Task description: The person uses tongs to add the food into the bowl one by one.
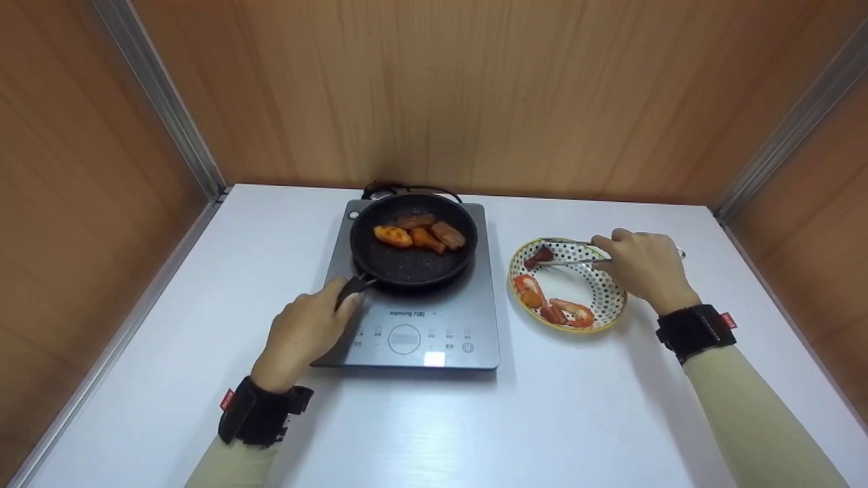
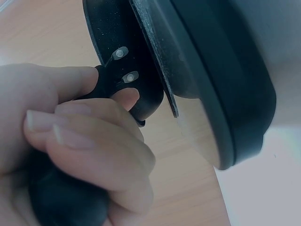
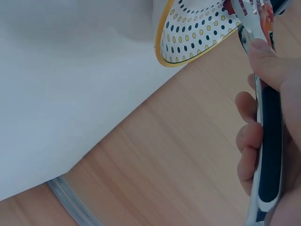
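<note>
My left hand (image 1: 305,332) grips the handle (image 2: 68,200) of a black frying pan (image 1: 407,270). A yellow-brown piece (image 1: 392,236), a small drumstick (image 1: 427,240) and two brown slabs (image 1: 448,235) lie in the pan's far half. On the right, my right hand (image 1: 644,269) holds metal tongs (image 3: 269,146) with dark grip inlays. Their two arms reach over a dotted, yellow-rimmed plate (image 1: 614,313), about a small dark red piece of food (image 1: 540,257); whether they touch it I cannot tell. Shrimp (image 1: 575,312) and other small pieces lie at the plate's near left.
The pan is over a grey induction cooker (image 1: 407,359) with a touch panel along its near side. A black cable (image 1: 434,190) runs behind it. The white table (image 1: 420,434) is bounded by wooden panels (image 1: 434,88) at the back and both sides.
</note>
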Motion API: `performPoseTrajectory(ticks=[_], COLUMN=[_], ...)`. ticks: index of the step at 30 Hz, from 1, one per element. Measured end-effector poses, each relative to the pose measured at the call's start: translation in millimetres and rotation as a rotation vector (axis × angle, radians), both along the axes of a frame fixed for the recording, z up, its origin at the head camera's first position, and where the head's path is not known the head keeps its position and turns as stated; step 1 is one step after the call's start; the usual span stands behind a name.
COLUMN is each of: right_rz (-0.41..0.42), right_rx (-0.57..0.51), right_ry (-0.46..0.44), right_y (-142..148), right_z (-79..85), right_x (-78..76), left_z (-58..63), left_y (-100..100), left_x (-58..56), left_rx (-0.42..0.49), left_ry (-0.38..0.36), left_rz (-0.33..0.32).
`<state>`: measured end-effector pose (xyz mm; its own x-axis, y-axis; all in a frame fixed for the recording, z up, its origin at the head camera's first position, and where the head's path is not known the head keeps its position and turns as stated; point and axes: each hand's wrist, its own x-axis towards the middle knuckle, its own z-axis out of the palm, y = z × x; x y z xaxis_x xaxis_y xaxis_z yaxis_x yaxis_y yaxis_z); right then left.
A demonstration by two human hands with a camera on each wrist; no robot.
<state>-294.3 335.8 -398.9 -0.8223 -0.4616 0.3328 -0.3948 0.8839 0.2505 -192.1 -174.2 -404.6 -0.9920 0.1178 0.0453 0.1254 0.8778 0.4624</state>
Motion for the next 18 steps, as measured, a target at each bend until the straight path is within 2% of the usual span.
performPoseTrajectory(ticks=[7,18], right_rz=[0.009,-0.033], right_rx=[0.003,0.010], right_ry=[-0.020,-0.175], right_y=[-3,-3], right_z=[1.9,16.2], right_x=[-0.9,-0.2], left_z=[-0.8,-1.2], left_y=[0,1], left_x=[0.3,0.4], left_rx=[-0.004,0.000], left_ry=[0.022,0.016], left_rz=[0.013,0.011])
